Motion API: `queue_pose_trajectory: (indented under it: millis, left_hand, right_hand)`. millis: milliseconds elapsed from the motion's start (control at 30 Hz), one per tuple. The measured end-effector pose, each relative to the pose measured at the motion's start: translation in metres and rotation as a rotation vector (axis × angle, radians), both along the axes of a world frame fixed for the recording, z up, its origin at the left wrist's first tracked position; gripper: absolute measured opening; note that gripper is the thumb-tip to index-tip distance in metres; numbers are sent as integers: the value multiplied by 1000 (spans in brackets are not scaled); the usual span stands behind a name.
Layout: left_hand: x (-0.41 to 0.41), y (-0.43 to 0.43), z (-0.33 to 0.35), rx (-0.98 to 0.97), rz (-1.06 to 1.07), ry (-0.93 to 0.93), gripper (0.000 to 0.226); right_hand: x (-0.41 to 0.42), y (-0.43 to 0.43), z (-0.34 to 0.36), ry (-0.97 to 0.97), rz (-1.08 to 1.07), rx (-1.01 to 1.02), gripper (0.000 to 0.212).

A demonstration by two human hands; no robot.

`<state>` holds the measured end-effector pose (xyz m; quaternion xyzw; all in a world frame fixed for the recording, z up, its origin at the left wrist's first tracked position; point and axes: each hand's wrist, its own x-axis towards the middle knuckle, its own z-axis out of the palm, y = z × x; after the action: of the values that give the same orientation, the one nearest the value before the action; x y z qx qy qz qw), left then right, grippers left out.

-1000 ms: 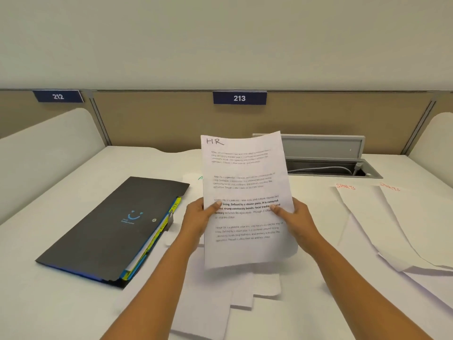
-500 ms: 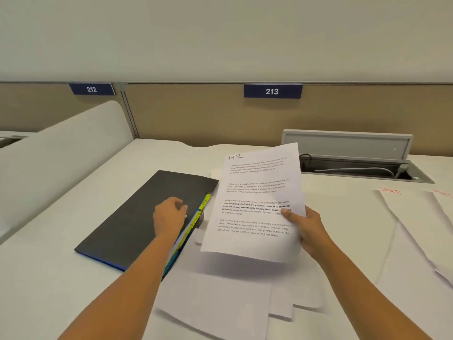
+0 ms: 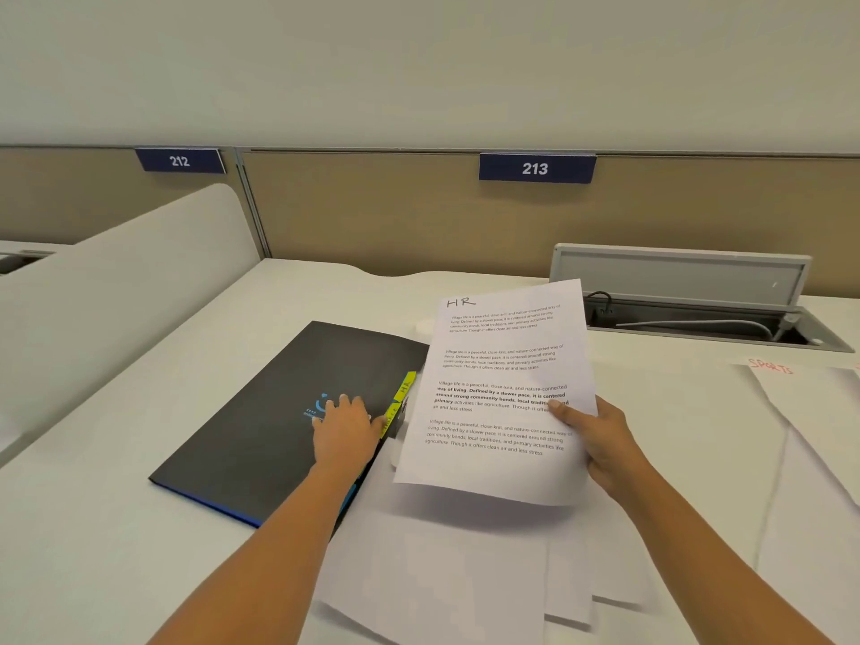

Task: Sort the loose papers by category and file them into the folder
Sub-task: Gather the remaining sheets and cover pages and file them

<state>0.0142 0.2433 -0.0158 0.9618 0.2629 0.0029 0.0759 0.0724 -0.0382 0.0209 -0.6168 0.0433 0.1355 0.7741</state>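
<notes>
Right grip [image 3: 600,439] pinches the HR sheet [image 3: 502,388] at its edge; it looks light and floppy. Left grip [image 3: 344,430] lies flat, unclenched, on the stiff folder [image 3: 260,435]; I'd lift the cover edge just right of it.

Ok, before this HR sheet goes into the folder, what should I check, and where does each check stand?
1. HR sheet gripped: the right hand pinches its right edge, thumb on the front. Ok.
2. Category read: "HR" is handwritten at the top. Ok.
3. Matching tab located: a yellow HR tab juts from the folder at its right edge. Ok.
4. Folder open: the cover lies shut, with the left hand resting on it. Not ok.
5. Thumb hooked under the cover edge: cannot tell.
6. Sheet clear of the loose papers: held above them. Ok.
</notes>
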Motion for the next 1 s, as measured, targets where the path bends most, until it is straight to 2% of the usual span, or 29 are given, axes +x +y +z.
queue_pose_trajectory:
  millis: [133, 300, 433, 633, 833, 1000]
  left_hand:
    - [-1, 5, 1, -43, 5, -60, 41]
    - [-4, 6, 10, 2, -25, -218, 33]
    - [-7, 3, 26, -52, -22, -328, 27]
    - [-9, 20, 37, 88, -120, -275, 29]
    - [-9, 30, 50, 45, -140, -304, 32]
    - [-8, 38, 55, -15, -143, -355, 22]
  right_hand:
    - [-1, 3, -2, 26, -7, 23, 28]
    - [-1, 8, -2, 47, -8, 42, 31]
    - [-1, 11, -1, 58, 0, 36, 30]
    - [-3, 12, 2, 112, 8, 31, 33]
    - [-12, 25, 13, 158, 47, 68, 29]
    - [-30, 51, 21, 127, 160, 22, 25]
